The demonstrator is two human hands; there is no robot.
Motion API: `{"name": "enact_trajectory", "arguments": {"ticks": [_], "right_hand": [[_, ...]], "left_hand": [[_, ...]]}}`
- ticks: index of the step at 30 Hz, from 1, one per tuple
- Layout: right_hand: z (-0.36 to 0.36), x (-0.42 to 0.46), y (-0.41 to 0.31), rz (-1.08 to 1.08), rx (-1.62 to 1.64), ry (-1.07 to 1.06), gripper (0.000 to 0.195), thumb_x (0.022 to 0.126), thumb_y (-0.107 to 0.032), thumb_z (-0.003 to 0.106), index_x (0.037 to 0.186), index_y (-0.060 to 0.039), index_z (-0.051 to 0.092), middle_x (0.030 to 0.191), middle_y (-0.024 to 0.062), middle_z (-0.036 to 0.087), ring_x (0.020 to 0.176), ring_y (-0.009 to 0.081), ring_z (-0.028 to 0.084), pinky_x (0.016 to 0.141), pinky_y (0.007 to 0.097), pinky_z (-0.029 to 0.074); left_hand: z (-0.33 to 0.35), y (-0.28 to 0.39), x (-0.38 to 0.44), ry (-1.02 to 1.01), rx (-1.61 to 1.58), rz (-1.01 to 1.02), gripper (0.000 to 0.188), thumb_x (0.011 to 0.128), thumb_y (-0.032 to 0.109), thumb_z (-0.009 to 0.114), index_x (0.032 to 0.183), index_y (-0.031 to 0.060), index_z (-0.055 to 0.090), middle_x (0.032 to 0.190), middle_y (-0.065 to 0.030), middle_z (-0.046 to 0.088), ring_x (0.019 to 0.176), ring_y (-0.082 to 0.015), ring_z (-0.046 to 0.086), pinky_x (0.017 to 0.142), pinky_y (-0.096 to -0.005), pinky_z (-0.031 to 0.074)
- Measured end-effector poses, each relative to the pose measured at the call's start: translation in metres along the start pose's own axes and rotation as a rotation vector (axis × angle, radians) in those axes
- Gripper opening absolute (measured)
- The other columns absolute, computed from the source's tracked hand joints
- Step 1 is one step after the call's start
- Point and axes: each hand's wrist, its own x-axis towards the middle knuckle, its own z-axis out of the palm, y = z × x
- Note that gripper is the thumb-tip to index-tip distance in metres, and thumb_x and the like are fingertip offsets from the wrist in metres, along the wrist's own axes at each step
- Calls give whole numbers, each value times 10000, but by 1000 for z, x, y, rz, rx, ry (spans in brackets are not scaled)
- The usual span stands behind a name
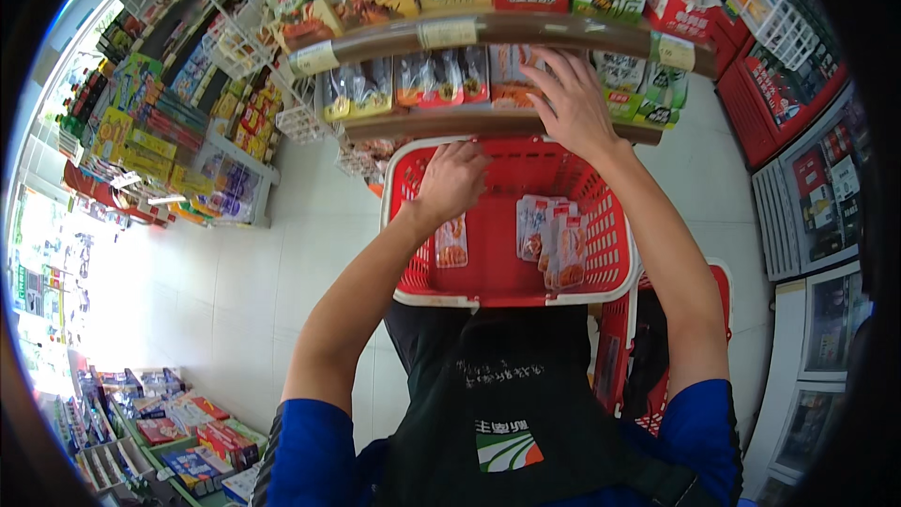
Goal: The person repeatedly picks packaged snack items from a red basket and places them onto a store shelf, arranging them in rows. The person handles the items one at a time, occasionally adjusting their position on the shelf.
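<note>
A red plastic shopping basket [493,299] with a white rim stands before me. Several small snack packets [552,239] lie on its right side, overlapping. My left hand [454,179] is over the basket's left part, fingers bent and slightly blurred, just above a single snack packet [451,243]; whether it grips anything is unclear. My right hand [574,102] reaches up to the lower shelf, fingers spread, at a box of orange and white packets [514,74]. Its fingertips are near the underside of the upper shelf's edge, and nothing shows in it.
The upper shelf edge [521,29] runs close above my right hand. Wire baskets [236,46] hang at the rack's left side. A second red basket [719,282] with dark contents is beside my right arm. Glass-door coolers [830,324] line the right.
</note>
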Motion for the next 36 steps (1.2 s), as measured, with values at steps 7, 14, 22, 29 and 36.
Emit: {"name": "enact_trajectory", "arguments": {"ticks": [7, 14, 22, 29, 36], "right_hand": [[24, -103, -65, 80, 302, -607, 236, 875, -212, 665, 1062, -68, 678, 985, 126, 679, 914, 312, 656, 815, 450, 524], [19, -153, -89, 314, 390, -1083, 398, 907, -295, 630, 1235, -71, 621, 1212, 180, 634, 1124, 361, 601, 965, 466, 475], [64, -153, -84, 276, 407, -1421, 452, 872, -326, 655, 1233, -57, 617, 1215, 198, 635, 1132, 351, 608, 956, 455, 487], [206, -179, -55, 698, 543, -1261, 675, 820, -418, 719, 1336, -18, 549, 1195, 179, 660, 1117, 300, 628, 949, 399, 489], [260, -204, -97, 1085, 794, -1144, 800, 793, -358, 780, 1399, 39, 441, 1094, 174, 668, 884, 228, 671, 724, 351, 543]], "left_hand": [[111, -59, -77, -683, -30, -459, 564, 769, 213, 744, 1234, 14, 494, 1206, -226, 576, 1109, -367, 604, 924, -447, 531], [147, -72, -95, -762, 131, -149, 1034, 544, 317, 928, 1377, 92, 359, 1302, -189, 506, 1247, -376, 498, 975, -531, 470], [142, -66, -91, -865, 96, -233, 1162, 551, 305, 938, 1479, 127, 263, 1414, -194, 399, 1318, -386, 421, 1063, -551, 398], [134, -55, -90, -830, 97, -291, 1126, 557, 290, 931, 1458, 95, 285, 1373, -190, 435, 1270, -386, 478, 1042, -539, 421], [137, -53, -95, -759, 170, -312, 643, 769, 169, 749, 1344, 71, 477, 1288, -209, 547, 1225, -381, 539, 1020, -512, 445]]}}
